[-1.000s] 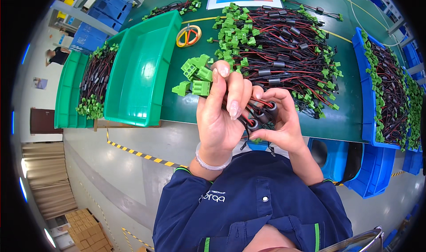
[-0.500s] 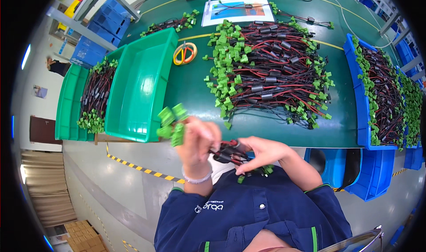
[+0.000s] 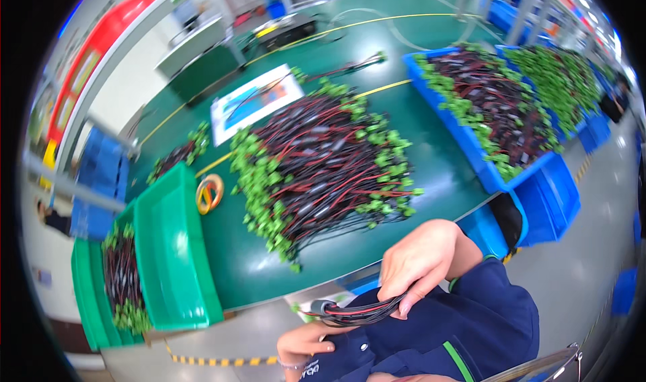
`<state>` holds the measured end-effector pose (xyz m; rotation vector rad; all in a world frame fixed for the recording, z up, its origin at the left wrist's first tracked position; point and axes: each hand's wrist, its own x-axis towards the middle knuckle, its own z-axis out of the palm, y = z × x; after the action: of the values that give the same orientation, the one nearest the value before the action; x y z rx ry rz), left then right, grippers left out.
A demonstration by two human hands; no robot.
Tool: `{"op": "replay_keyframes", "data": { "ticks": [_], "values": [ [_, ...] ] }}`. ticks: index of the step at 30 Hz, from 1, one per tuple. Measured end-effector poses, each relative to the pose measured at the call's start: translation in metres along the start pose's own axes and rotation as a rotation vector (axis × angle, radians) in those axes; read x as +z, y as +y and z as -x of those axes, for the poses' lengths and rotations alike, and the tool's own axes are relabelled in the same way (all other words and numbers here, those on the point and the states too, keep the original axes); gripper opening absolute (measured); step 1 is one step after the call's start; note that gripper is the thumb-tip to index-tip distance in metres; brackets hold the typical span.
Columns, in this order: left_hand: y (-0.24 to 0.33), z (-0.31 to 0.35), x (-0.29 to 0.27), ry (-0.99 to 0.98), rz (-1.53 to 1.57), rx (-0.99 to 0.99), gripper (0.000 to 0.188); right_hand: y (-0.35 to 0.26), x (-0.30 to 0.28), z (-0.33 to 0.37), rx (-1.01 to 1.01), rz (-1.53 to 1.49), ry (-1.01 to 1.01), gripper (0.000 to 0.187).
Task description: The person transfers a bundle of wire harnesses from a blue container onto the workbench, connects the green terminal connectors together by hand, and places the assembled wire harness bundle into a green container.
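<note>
A bundle of black and red wire harnesses [image 3: 367, 313] with dark cylindrical cores hangs in front of my chest. My right hand [image 3: 420, 257] is closed around its right part, thumb and fingers pinching the wires. At the bundle's other end, by a grey core, my left hand [image 3: 306, 341] is closed on it, its fingers partly hidden behind the wires. Green connectors at that end are blurred. On the green table beyond lies a large pile of similar harnesses [image 3: 316, 160], with green connectors along both sides.
An emptied-looking green bin [image 3: 168, 247] stands left, beside another green bin [image 3: 87, 294] holding harnesses. Tape rolls [image 3: 209, 194] and a printed sheet [image 3: 256, 103] lie on the table. Blue bins [image 3: 447, 123] with harnesses stand right. A blue chair [image 3: 488, 227] is below the edge.
My view has turned, so the table appears tilted. My left hand has moved down from beside the green bin to the bundle's lower left; my right hand now grips the wires from above.
</note>
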<state>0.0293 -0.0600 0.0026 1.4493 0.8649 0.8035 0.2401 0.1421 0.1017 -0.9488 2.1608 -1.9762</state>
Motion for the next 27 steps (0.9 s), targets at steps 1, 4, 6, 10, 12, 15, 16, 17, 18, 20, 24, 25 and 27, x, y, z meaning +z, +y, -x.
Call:
{"op": "replay_keyframes", "data": {
  "ticks": [1, 4, 6, 10, 12, 15, 16, 17, 18, 20, 24, 25, 27],
  "values": [
    [-0.006, 0.0, -0.002, -0.165, 0.041, 0.003, 0.056, -0.007, 0.0, 0.005, -0.002, 0.069, 0.012, 0.014],
    [-0.004, 0.012, -0.015, 0.06, 0.291, 0.317, 0.048, -0.017, -0.001, 0.014, 0.031, 0.221, 0.068, 0.021],
    [0.003, 0.006, -0.025, 0.298, 0.418, 0.439, 0.063, -0.016, 0.001, 0.013, 0.142, 0.225, 0.061, 0.025],
    [0.026, -0.037, -0.015, 0.379, 0.125, 0.11, 0.052, -0.008, 0.007, 0.005, 0.264, 0.564, 0.052, 0.026],
    [0.033, -0.065, -0.002, 0.07, 0.02, 0.053, 0.044, -0.007, 0.007, 0.004, 0.398, 0.797, 0.114, 0.024],
    [0.038, -0.087, 0.011, -0.096, 0.019, -0.2, 0.03, -0.008, 0.002, 0.014, 0.492, 0.646, 0.157, 0.024],
    [0.038, -0.09, 0.012, -0.021, 0.15, -0.14, 0.025, -0.007, 0.002, 0.019, 0.361, 0.624, 0.338, 0.025],
    [0.038, -0.09, 0.011, 0.053, 0.284, -0.081, 0.023, -0.005, 0.003, 0.024, 0.258, 0.6, 0.485, 0.027],
    [0.04, -0.088, 0.004, 0.188, 0.233, -0.006, 0.022, -0.003, 0.003, 0.031, 0.142, 0.741, 0.702, 0.029],
    [0.042, -0.083, -0.01, 0.418, 0.561, -0.053, 0.025, 0.006, 0.009, 0.04, 0.063, 0.513, 1.068, 0.024],
    [0.036, -0.089, -0.034, 0.124, 1.061, 0.379, 0.033, 0.046, 0.036, 0.012, 0.155, 0.194, 0.918, 0.033],
    [0.031, -0.09, -0.031, 0.248, 1.04, 0.43, 0.034, 0.057, 0.046, 0.001, 0.145, 0.199, 0.836, 0.039],
    [0.02, -0.095, -0.021, 0.444, 1.037, 0.538, 0.03, 0.075, 0.068, -0.011, 0.201, -0.047, 0.86, 0.041]
  ]
}}
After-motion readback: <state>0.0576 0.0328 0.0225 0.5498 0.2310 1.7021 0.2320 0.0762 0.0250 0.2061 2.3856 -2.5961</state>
